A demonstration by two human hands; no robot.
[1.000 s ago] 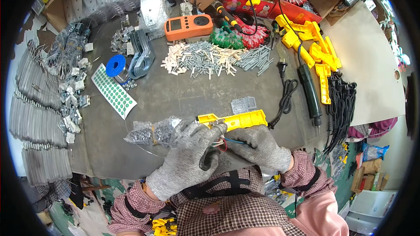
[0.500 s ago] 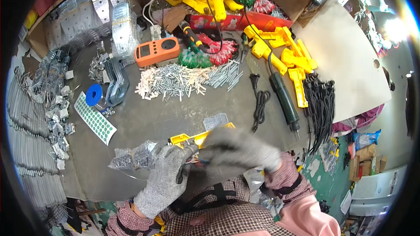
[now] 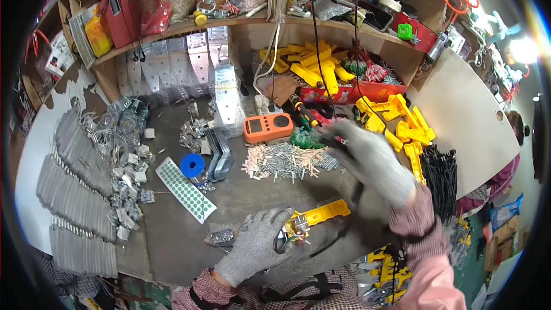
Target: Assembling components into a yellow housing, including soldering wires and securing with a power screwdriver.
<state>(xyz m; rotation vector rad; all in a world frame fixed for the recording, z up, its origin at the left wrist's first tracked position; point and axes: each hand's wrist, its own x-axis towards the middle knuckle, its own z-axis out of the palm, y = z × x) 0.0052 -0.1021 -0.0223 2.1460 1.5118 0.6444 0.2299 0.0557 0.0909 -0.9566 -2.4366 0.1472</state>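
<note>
My left hand (image 3: 261,244), in a grey knit glove, grips the left end of a yellow plastic housing (image 3: 327,212) near the front of the table. Small metal parts and thin coloured wires (image 3: 298,229) show at that end, beside my fingers. My gloved right hand (image 3: 373,158) is stretched over the table's far part, at the bundles of green-ended (image 3: 306,138) and red wires. Its fingers are blurred and partly hidden, so their grip does not show. Below it lies a pile of pale sleeves and grey screws (image 3: 287,162).
An orange meter (image 3: 268,128) stands behind the pile. Left are a blue spool (image 3: 192,165), a green-dotted sticker sheet (image 3: 186,190) and stacked grey strips (image 3: 83,195). More yellow housings (image 3: 410,129) and black cords (image 3: 439,181) lie right. A shelf (image 3: 241,24) spans the back.
My right hand has moved from beside the yellow housing up to the wire bundles. My left hand still holds the housing. The view has shifted, with more of the shelf showing.
</note>
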